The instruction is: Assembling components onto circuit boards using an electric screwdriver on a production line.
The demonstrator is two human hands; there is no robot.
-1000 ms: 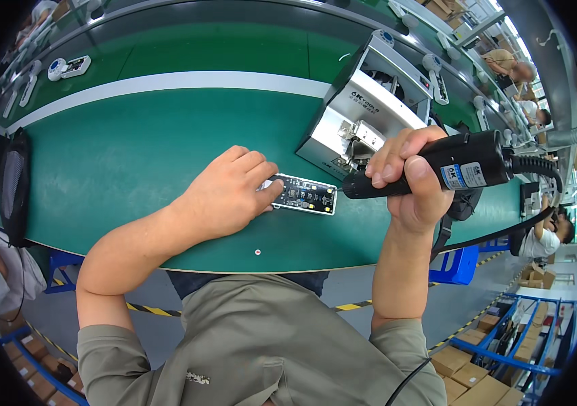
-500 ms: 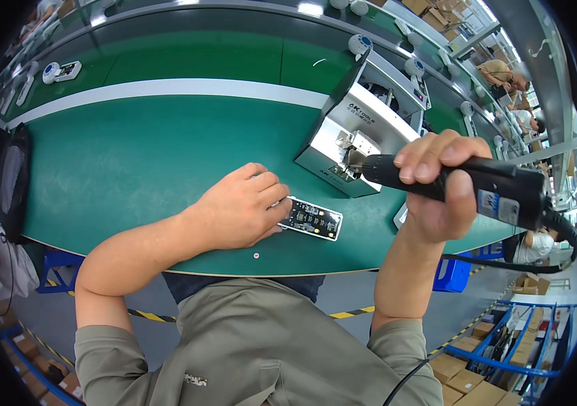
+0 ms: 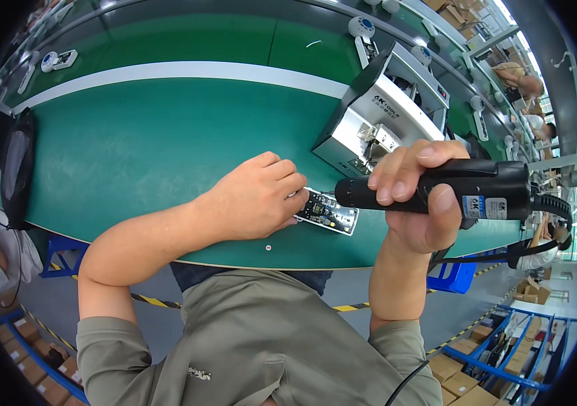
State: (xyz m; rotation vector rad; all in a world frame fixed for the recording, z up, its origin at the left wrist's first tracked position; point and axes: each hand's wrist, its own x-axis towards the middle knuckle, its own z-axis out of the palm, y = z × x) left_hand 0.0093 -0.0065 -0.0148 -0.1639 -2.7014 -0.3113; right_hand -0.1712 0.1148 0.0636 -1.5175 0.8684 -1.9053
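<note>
Two bare hands work at the near edge of a green conveyor belt (image 3: pixel 166 149). The left hand (image 3: pixel 251 196) lies palm down with its fingers curled loosely, the fingertips pressing on the left end of a small dark circuit board (image 3: pixel 329 212) that lies flat on the belt just in front of the person. It pins the board rather than gripping it. The right hand (image 3: pixel 417 196) is closed in a full fist around a black electric screwdriver (image 3: pixel 437 189), held nearly level, its nose pointing left and hovering just above the board's right end; a coiled cable runs off from its back end to the right. I cannot see the bit tip or tell whether it touches the board.

As a judgement, the fastening looks only part done: the board is steadied and the driver is brought near, but it is not upright over any screw point. One tiny pale speck (image 3: pixel 267 247), perhaps a screw, lies on the belt near the edge, just below the left hand. Whether any screws already sit in the board is too small to tell.

Behind the driver stands a grey metal screw feeder box (image 3: pixel 370 122), close to the right hand. A black round-edged pad (image 3: pixel 17 166) lies at the far left.
</note>
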